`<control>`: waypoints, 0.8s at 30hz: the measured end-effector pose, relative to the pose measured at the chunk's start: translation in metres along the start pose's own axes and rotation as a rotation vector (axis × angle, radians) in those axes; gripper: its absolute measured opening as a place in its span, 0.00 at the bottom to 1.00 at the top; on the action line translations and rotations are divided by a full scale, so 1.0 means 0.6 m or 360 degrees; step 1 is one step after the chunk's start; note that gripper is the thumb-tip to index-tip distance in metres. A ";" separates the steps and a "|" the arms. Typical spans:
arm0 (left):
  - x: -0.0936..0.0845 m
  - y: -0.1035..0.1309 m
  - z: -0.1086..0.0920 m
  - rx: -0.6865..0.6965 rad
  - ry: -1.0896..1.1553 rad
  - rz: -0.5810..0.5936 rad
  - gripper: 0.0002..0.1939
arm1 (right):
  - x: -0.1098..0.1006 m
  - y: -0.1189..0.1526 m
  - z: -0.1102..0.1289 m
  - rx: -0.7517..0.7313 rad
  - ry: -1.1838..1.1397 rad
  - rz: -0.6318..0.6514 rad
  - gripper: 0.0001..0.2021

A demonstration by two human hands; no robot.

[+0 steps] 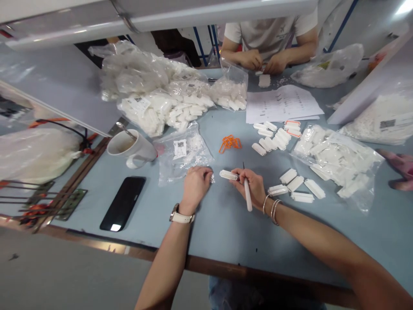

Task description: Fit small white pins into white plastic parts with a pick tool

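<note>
My right hand (251,187) pinches a white slotted plastic piece (228,175) at its right end and also holds a white-handled tool (248,196) with a thin dark tip pointing away from me. My left hand (196,187) rests on the blue table, fingers closed beside a small pile of tiny white parts (212,178); whatever it pinches is too small to make out. Orange frames (230,144) lie beyond the hands. Several white pieces (295,184) lie right of my right hand, and more (273,137) sit farther back, two with orange rims.
A mug with a spoon (130,148), a black phone (123,203) and a bag of tiny parts (185,153) are left. Filled bags (161,94), printed sheets (284,103) and another bag (342,159) lie behind and right. A person's hands (264,62) work across the table.
</note>
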State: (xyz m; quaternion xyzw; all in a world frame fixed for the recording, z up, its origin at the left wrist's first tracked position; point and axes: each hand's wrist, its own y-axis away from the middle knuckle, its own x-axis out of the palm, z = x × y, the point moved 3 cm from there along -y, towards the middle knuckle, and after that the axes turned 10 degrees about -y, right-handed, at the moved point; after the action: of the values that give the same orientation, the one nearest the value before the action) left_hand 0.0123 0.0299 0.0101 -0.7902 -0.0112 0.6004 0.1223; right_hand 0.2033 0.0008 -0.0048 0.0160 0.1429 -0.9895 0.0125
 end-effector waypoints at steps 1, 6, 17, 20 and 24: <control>0.001 0.000 -0.001 -0.0002 -0.0006 0.0016 0.09 | 0.000 0.000 -0.001 -0.0002 0.0007 -0.0003 0.12; -0.008 -0.003 -0.008 -0.0113 0.0178 0.0044 0.07 | -0.001 -0.001 0.000 -0.0010 0.0023 0.0009 0.12; -0.030 0.005 -0.034 -0.0104 0.0752 0.0139 0.09 | 0.001 -0.002 0.000 -0.0016 0.0004 -0.0011 0.12; -0.036 0.006 -0.044 0.0049 0.0663 0.0014 0.07 | 0.001 -0.002 0.002 -0.0014 0.0020 -0.0009 0.12; -0.036 0.009 -0.056 0.0230 0.0550 -0.0095 0.06 | 0.000 -0.003 0.009 -0.0053 0.0062 0.0005 0.12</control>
State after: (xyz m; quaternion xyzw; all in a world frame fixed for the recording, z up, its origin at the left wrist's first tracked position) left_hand 0.0377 0.0150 0.0379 -0.8701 0.0296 0.4510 0.1966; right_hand 0.2029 0.0009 0.0006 0.0352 0.1595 -0.9865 0.0116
